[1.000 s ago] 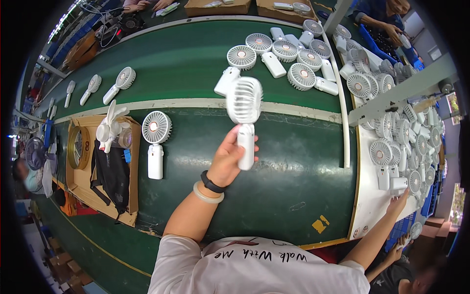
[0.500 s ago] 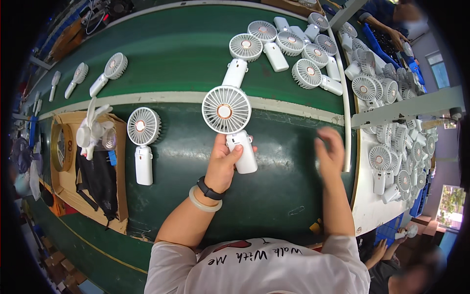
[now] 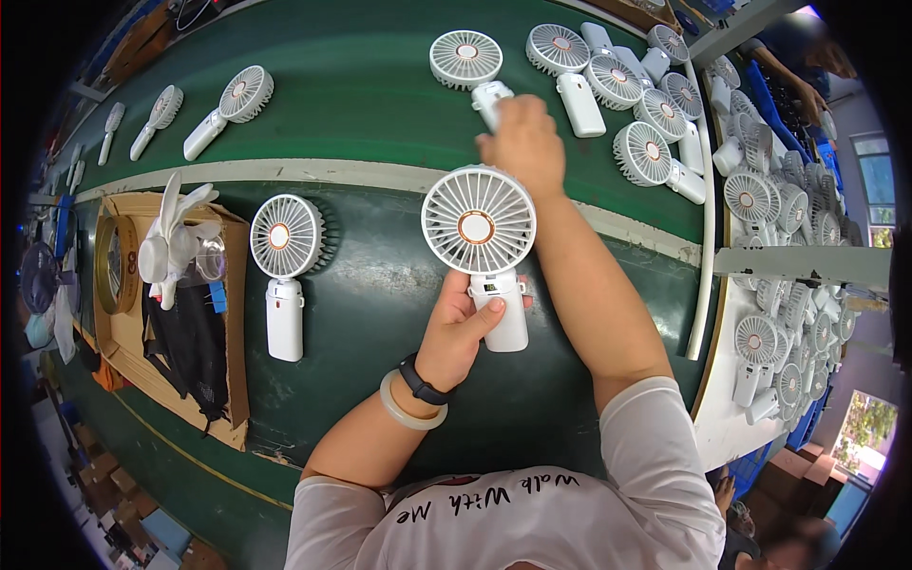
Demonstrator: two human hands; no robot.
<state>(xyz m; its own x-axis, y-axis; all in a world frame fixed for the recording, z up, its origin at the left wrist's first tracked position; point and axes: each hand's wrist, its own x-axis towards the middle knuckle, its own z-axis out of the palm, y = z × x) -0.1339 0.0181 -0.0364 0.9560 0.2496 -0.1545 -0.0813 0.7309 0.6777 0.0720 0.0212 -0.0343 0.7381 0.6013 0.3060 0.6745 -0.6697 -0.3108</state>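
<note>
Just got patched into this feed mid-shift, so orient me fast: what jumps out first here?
Front and centre, the left hand holds a white handheld fan upright by its handle, its round grille facing the camera. Past it, the right hand reaches over the pale strip to another white fan lying on the green belt. At the right, a crowd of the same white fans covers a white side table.

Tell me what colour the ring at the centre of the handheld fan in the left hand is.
Copper-orange, on the white handheld fan in the left hand; head view.
</note>
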